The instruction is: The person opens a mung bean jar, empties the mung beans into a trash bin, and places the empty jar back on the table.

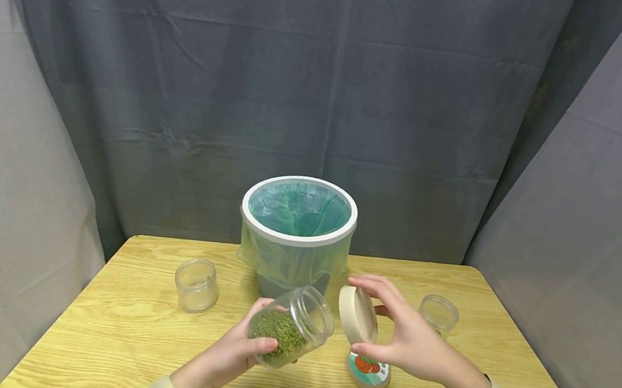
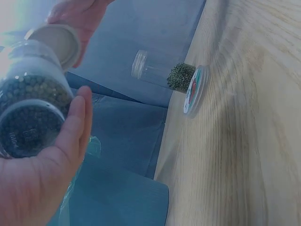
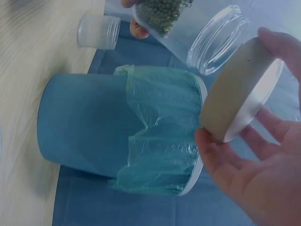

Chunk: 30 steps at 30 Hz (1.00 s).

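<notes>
While grey cloth [image 1: 225, 90] hangs behind the wooden tabletop [image 1: 105, 314], the head view has the left hand [image 1: 231, 353] gripping a tilted jar [image 1: 280, 337], the right hand [image 1: 410, 337] pinching a lid [image 1: 353, 318] beside its mouth, and a disc [image 1: 367, 384] showing red fruit [image 1: 364, 364] and tiny writing [image 1: 384, 372]. The left wrist view shows illegible marks [image 2: 28, 136] under the jar; the right, a lined bin [image 3: 84, 122].

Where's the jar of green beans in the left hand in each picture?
Head: the jar is low, near the middle, tilted in the left hand.
Left wrist: the jar is at the left edge.
Right wrist: the jar is at the top, near the middle.
Shared landmark: the pale lid in the right hand.
</notes>
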Available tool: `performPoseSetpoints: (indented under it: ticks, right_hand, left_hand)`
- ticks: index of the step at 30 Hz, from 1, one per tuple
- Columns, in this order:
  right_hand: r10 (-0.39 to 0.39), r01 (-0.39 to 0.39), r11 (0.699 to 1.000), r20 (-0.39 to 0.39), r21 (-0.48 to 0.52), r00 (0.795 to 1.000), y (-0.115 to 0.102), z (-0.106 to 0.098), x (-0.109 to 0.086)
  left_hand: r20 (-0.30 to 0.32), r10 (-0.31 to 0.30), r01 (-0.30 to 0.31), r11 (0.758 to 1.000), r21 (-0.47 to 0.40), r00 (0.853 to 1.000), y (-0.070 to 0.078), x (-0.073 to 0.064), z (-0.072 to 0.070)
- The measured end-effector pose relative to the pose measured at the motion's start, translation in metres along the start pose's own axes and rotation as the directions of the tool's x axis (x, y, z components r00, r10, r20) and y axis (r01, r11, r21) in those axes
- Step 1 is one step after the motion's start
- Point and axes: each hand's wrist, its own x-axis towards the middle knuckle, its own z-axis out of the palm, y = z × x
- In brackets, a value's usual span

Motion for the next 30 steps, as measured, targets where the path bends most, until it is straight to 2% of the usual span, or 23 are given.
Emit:
performPoseSetpoints:
  ticks: [5, 9, 17, 24, 27, 30]
  right_hand:
    - [0.077, -0.079, 0.992, -0.02, -0.094, 0.997, 0.005, -0.003, -0.01]
    - [0.128, -0.127, 0.982, -0.002, -0.139, 0.992, 0.011, -0.003, -0.02]
    - [0.207, -0.186, 0.963, 0.097, -0.196, 0.973, 0.032, -0.001, -0.046]
    - [0.292, -0.232, 0.926, 0.176, -0.297, 0.94, 0.048, -0.003, -0.064]
    - [0.346, -0.271, 0.908, 0.206, -0.32, 0.915, 0.055, -0.004, -0.072]
    - [0.412, -0.32, 0.881, 0.231, -0.349, 0.881, 0.062, -0.004, -0.082]
  left_hand:
    - [-0.027, 0.029, -0.029, 0.999, -0.013, 0.999, -0.004, 0.0, -0.005]
    - [-0.036, 0.028, -0.029, 0.999, -0.032, 0.999, -0.005, 0.0, -0.007]
    - [-0.085, 0.024, -0.032, 0.995, -0.092, 0.996, 0.0, -0.003, -0.004]
    - [-0.099, 0.029, -0.038, 0.995, -0.088, 0.995, 0.002, -0.007, -0.005]
    - [-0.106, 0.03, -0.039, 0.996, -0.085, 0.994, 0.002, -0.008, -0.005]
    - [-0.113, 0.033, -0.043, 0.996, -0.084, 0.993, 0.002, -0.009, -0.005]
